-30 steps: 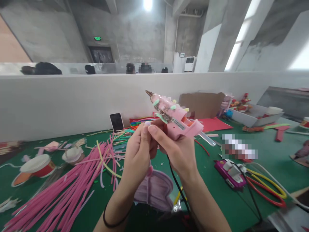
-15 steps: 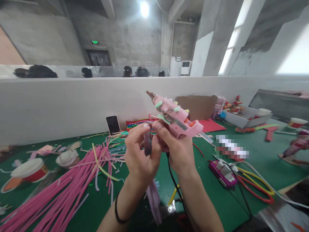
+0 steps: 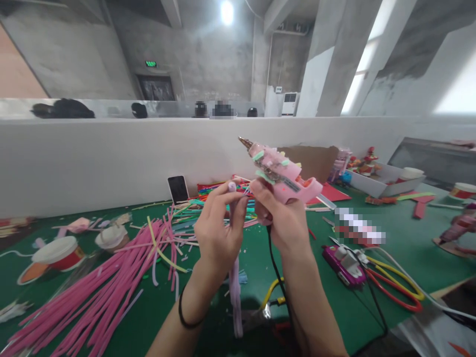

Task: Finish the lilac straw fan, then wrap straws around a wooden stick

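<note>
My right hand (image 3: 282, 218) is wrapped round the grip of a pink hot glue gun (image 3: 288, 171), whose nozzle points up and left. A clear glue stick (image 3: 327, 201) sticks out of its back end. Between the fingers of my left hand (image 3: 221, 225) is a lilac fuzzy stem (image 3: 232, 187), probably a pipe cleaner, mostly hidden by the fingers. Thin pale strands run from my left fingertips to my right thumb and index finger. Lilac pipe cleaners (image 3: 235, 302) stretch below my left hand. The gun's black cord (image 3: 274, 263) hangs down beside my right wrist.
Pink pipe cleaners (image 3: 100, 287) spread over the green table at left, near paper cups (image 3: 61, 253). A phone (image 3: 178, 189) leans on the white partition. Pliers (image 3: 266, 312) lie below my hands. At right are a purple power strip (image 3: 344, 265) and a box of figures (image 3: 383, 181).
Both hands have shifted slightly right and parted a little, the glue gun going with my right hand. The lilac stem now shows mainly at its top, and pale strands appear between the fingers.
</note>
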Demonstrator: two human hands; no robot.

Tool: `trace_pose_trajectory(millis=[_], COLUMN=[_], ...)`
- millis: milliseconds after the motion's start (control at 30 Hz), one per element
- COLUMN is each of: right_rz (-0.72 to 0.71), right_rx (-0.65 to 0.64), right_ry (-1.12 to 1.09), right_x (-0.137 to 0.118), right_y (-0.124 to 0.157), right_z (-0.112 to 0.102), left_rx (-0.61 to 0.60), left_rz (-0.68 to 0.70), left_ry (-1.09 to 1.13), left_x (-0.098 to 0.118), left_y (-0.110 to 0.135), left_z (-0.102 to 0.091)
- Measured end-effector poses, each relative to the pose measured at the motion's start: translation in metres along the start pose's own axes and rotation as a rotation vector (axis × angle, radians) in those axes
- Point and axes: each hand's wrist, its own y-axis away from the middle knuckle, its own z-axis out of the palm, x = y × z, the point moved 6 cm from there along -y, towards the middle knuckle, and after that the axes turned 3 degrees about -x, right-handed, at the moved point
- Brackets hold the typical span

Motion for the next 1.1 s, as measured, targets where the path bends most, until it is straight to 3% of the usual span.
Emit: trace_pose_trajectory(millis=[200,400,467,600,700,867,1100], right_rz=[-0.067,-0.094,-0.101,-0.041,-0.004,-0.024,-0.126], right_rx=[-0.021,-0.019,-0.005,-0.007,-0.024,-0.039,0.073], right_ry=[0.180,0.269,0.271,0.224,0.235,0.261,0.455], right_x=[-0.010,-0.015,-0.016,-0.015,-0.013,-0.010,-0.017], right_y=[-0.008,-0.008,-0.008,-0.008,-0.008,-0.010,-0.011], right_z=[-0.028,-0.030,-0.031,-0.036,-0.039,-0.036,-0.042], left_rx=[-0.083,-0.148,-0.158,-0.177,-0.197,-0.078,0.064], left_rz=[0.018,0.042,-0.033,-0.320,-0.437,-0.451,-0.293], left_ry=[0.044,0.024,0.078,0.379,0.543,0.536,0.368], left_x=[-0.002,0.002,-0.001,-0.017,-0.024,-0.027,-0.016], left_y=[-0.003,-0.008,-0.009,-0.007,-0.006,-0.010,-0.011], left_z=[-0.004,-0.014,-0.018,-0.018,-0.014,-0.022,-0.034])
